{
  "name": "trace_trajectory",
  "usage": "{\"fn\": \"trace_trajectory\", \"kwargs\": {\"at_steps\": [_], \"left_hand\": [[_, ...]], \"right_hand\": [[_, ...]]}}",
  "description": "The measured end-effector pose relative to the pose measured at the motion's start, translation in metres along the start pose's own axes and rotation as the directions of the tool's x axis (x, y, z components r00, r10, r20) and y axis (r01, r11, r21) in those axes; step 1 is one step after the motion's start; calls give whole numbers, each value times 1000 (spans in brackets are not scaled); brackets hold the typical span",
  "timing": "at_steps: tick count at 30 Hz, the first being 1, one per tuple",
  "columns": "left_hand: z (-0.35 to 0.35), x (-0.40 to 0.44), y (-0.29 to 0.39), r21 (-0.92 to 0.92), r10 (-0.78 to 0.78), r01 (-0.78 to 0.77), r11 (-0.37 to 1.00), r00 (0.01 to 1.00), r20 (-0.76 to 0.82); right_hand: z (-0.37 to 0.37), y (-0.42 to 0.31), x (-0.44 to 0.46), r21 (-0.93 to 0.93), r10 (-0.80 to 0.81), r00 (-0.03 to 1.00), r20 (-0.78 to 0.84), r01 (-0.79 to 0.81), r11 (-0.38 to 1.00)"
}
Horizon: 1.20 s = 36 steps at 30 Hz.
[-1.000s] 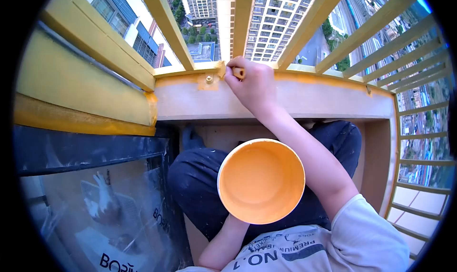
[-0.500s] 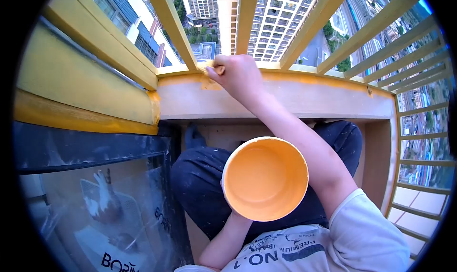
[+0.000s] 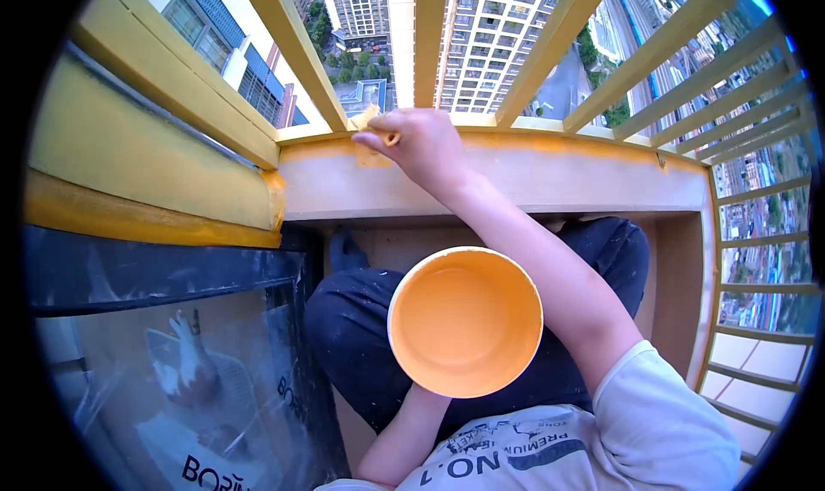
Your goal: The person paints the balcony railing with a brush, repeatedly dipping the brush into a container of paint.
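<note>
My right hand (image 3: 423,151) is closed around a paintbrush (image 3: 367,117), its bristles coated yellow and the end of its handle poking out of the fist. The bristles are at the foot of a yellow railing bar, by the bottom rail (image 3: 533,123). Below that rail runs a pale ledge (image 3: 507,177) with an uneven orange-yellow band along its top. My left hand (image 3: 424,395) supports a paint bucket (image 3: 465,322) from beneath, over my lap; its fingers are hidden behind it. Orange-yellow paint coats the inside of the bucket.
Yellow railing bars (image 3: 550,48) stand ahead and curve round on the right, with tall buildings and roads far below. At left are a yellow painted beam (image 3: 146,143) and a dark-framed glass panel (image 3: 193,388). My bent knees (image 3: 357,323) lie under the ledge.
My right hand and the brush have shifted slightly down and left along the bottom rail. The bucket sits a little further left in view. The camera view has moved slightly.
</note>
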<state>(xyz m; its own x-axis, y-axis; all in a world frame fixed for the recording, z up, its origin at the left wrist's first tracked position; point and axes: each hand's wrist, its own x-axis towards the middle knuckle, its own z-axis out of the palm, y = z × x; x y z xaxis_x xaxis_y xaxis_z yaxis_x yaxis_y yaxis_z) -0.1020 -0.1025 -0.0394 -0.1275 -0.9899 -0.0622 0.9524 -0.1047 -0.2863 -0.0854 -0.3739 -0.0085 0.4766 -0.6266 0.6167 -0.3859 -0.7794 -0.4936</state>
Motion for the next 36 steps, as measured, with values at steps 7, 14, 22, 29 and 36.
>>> {"fn": "trace_trajectory", "kwargs": {"at_steps": [7, 14, 22, 29, 36], "left_hand": [[0, 0, 2, 88, 57, -61, 994, 997, 51], [-7, -3, -3, -41, 118, -126, 991, 979, -166], [-9, -2, -7, 123, 69, -55, 991, 991, -115], [-2, 8, 1, -76, 109, -100, 992, 985, 135], [-24, 11, 0, 47, 96, -103, 994, 985, 145]], "right_hand": [[7, 1, -2, -191, -157, 985, -67, 142, 971], [-1, -5, 3, -158, 24, 999, 44, -17, 987], [0, -11, 2, 145, 210, 974, 81, -220, 965], [-17, -8, 0, -300, 75, 981, 178, -19, 954], [-32, -2, 6, -354, 108, 975, 193, -33, 935]]}}
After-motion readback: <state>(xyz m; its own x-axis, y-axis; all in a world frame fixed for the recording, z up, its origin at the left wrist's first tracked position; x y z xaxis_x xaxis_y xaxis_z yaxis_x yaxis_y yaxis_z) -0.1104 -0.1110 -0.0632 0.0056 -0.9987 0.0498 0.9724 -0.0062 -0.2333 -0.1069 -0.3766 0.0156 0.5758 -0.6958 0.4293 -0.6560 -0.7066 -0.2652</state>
